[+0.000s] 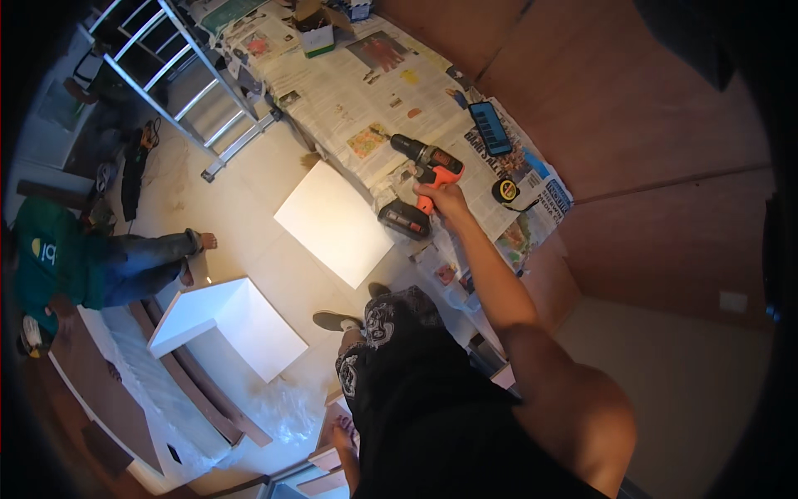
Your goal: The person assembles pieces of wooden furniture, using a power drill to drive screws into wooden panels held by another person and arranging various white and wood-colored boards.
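My right hand [449,202] is wrapped round the orange handle of a cordless drill [443,170]. The drill is at the front edge of a newspaper-covered table [328,108], its black chuck pointing to the far left and its battery toward me. To the right of the drill are a black and yellow tape measure [504,191] and a blue-screened phone [490,129]. Low in the view, my left hand [342,434] hangs beside a wooden-edged box or drawer [327,453]; its fingers are too small and partly hidden to tell what they hold.
A white panel [335,223] lies on the floor by the table, and a white open cabinet piece [249,320] stands nearer. On the left, a person in a green shirt [54,249] sits near plastic-wrapped boards [158,391]. An aluminium ladder [179,79] stands at the far left.
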`<state>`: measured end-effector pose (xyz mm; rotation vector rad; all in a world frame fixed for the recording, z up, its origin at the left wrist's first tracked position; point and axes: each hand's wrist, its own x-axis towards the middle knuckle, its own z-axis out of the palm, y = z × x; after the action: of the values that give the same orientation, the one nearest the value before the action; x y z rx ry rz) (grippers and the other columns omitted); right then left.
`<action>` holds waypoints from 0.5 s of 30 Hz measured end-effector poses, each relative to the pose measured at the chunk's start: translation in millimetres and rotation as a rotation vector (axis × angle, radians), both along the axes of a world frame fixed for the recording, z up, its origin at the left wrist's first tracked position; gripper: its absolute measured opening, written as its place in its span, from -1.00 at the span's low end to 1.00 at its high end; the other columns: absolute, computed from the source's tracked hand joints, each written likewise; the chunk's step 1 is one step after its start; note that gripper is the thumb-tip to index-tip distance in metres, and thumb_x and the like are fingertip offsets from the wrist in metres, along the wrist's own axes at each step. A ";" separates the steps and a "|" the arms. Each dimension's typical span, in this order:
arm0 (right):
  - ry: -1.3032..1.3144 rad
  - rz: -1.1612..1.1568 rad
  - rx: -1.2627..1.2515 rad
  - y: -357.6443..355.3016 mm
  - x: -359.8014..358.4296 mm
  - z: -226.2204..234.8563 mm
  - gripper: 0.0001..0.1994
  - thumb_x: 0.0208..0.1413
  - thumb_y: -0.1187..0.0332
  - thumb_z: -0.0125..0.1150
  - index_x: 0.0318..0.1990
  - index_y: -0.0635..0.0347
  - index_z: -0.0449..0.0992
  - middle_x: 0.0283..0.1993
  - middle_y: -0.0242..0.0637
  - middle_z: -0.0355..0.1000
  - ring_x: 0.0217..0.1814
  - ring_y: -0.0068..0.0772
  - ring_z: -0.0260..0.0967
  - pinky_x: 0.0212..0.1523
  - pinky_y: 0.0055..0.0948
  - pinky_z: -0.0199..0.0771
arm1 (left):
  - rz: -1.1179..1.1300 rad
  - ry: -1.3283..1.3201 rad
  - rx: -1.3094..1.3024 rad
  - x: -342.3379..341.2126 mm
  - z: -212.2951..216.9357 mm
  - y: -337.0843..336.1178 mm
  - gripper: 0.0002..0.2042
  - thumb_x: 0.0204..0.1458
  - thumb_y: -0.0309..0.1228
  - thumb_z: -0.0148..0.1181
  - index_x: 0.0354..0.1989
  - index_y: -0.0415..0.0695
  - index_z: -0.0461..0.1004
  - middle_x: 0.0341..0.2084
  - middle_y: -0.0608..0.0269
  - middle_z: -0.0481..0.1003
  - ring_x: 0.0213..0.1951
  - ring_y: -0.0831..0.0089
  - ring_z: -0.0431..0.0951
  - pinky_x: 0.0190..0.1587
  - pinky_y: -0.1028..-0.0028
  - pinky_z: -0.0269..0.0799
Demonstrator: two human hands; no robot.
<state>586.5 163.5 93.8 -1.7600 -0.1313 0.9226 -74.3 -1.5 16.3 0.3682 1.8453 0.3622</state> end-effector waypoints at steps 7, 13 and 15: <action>0.253 0.006 0.183 3.8 65.7 -67.8 -0.90 0.05 0.26 0.24 -0.35 -0.01 0.47 -0.35 -0.38 0.43 -0.32 -0.44 0.42 -0.21 -0.22 0.62 | 0.087 -0.136 -0.028 20.1 -35.3 -32.9 -0.77 0.16 -0.23 0.23 -0.15 -0.11 0.51 -0.42 0.31 0.55 -0.46 0.52 0.52 -0.49 0.53 0.34; 0.270 0.151 0.372 37.2 14.2 -8.8 -0.69 0.16 0.22 0.38 0.01 0.01 0.52 -0.27 -0.43 0.56 -0.41 -0.53 0.54 -0.54 -0.57 0.52 | -0.029 0.086 0.218 -22.0 -34.9 8.2 -0.71 0.15 -0.22 0.24 -0.16 -0.22 0.55 -0.34 0.14 0.60 -0.37 0.41 0.61 -0.32 0.42 0.51; 0.098 0.221 0.296 40.9 -7.8 10.7 -0.65 0.18 0.09 0.38 0.00 0.04 0.51 -0.38 -0.45 0.52 -0.49 -0.57 0.48 -0.63 -0.57 0.39 | 0.031 0.075 0.298 -31.6 -34.7 7.6 -0.69 0.15 -0.23 0.23 -0.15 -0.27 0.55 -0.30 0.08 0.60 -0.37 0.39 0.62 -0.27 0.41 0.53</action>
<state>578.7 204.4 104.4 -1.4425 -0.3852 1.0867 -105.9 6.1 -18.4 0.5628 1.8742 0.6559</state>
